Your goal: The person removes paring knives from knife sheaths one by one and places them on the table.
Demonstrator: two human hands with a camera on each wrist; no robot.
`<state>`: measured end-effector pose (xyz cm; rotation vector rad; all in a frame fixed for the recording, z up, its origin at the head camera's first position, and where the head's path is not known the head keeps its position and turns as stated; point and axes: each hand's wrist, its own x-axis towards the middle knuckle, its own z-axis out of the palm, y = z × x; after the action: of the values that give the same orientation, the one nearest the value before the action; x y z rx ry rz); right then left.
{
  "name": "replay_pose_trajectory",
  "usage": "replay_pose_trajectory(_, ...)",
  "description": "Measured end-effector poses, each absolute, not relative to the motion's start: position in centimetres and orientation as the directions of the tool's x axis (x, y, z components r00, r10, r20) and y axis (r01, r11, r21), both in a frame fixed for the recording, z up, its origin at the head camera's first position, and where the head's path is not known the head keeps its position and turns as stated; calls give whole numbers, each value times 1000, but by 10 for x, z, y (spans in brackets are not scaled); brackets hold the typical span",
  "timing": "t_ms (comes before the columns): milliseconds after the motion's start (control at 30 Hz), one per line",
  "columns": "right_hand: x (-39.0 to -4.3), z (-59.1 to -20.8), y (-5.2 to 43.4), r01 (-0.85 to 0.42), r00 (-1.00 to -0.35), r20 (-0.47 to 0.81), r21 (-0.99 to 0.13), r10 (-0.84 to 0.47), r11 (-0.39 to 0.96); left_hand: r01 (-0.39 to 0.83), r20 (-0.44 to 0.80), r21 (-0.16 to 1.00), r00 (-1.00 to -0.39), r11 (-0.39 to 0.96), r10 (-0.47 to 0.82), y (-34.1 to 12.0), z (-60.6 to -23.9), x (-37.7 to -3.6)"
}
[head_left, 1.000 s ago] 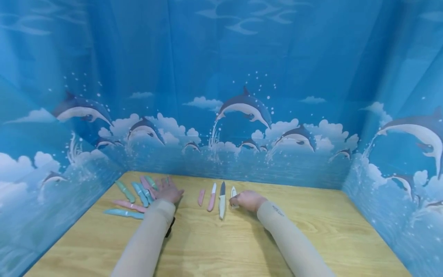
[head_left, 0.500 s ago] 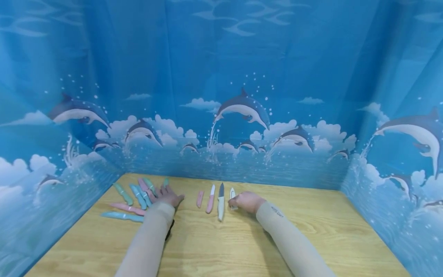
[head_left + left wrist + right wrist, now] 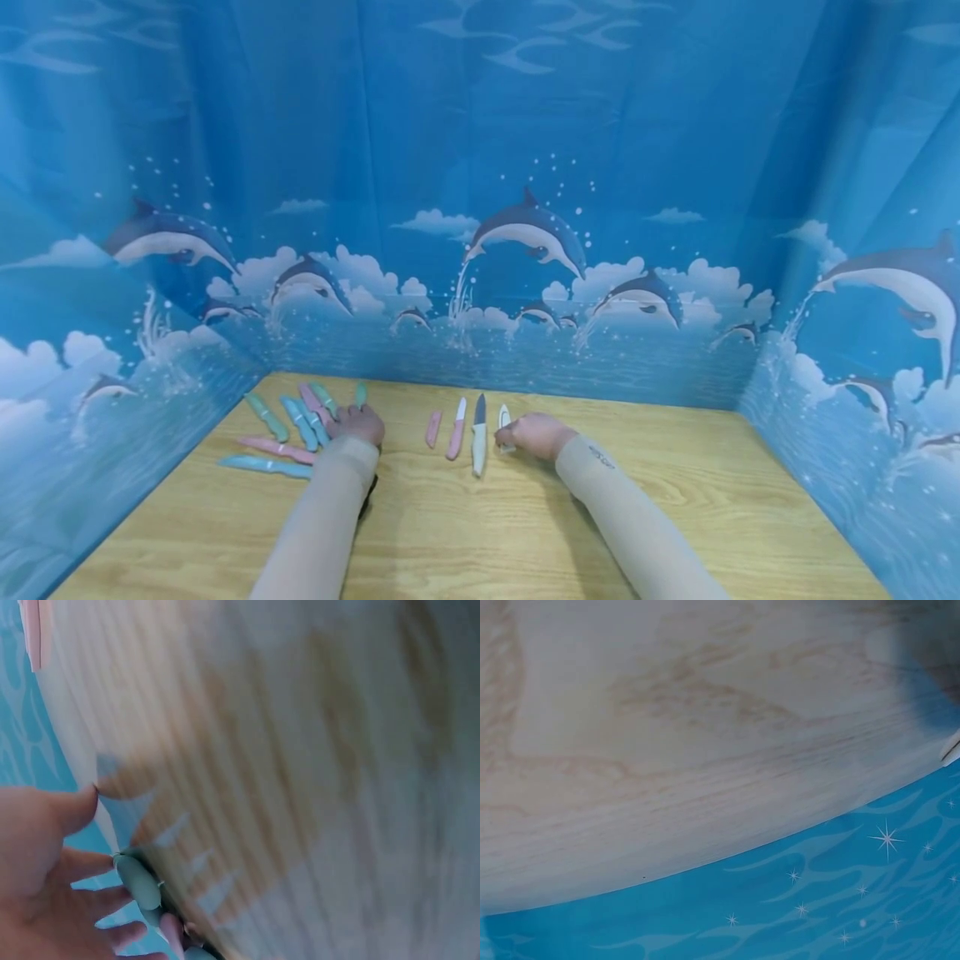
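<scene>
My left hand (image 3: 358, 423) lies at the right end of a heap of sheathed knives (image 3: 300, 421) in green, teal and pink. Its fingers are curled over a green knife (image 3: 361, 393) whose tip pokes out beyond them. In the left wrist view that green knife (image 3: 139, 881) sits between my fingers (image 3: 90, 864). My right hand (image 3: 534, 434) pinches a small white knife (image 3: 505, 417), the right end of a row; only its white tip (image 3: 951, 750) shows in the right wrist view. The row also holds a pink sheath (image 3: 433, 428), a pink-handled knife (image 3: 457, 430) and a white-handled knife (image 3: 479, 436) with a dark blade.
Everything lies on a wooden table (image 3: 480, 533) closed in on three sides by a blue dolphin-print cloth (image 3: 525, 250). Two more sheathed knives, pink (image 3: 277, 450) and teal (image 3: 262, 466), lie nearer to me at the left.
My left hand's fingers were spread flat over the heap and have now curled in around the green knife. The right hand has stayed where it was.
</scene>
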<state>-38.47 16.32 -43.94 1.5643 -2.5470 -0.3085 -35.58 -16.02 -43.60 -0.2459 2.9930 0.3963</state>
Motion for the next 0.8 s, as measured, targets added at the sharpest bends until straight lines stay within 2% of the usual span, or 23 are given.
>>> replay_pose_trajectory(200, -385, -439, 164, -864, -454, 24, 233, -891, 447, -174, -57, 265, -985, 948, -165, -163, -445, -371)
replay_pose_trajectory(467, -384, -438, 165, -863, -471, 16, 197, -882, 464, -179, -33, 307, -983, 935, -178, -165, -445, -378)
replay_pose_trajectory(800, -383, -437, 165, -855, -499, -2, 162, -867, 492, -136, -20, 186, -991, 973, -135, -166, -446, -380)
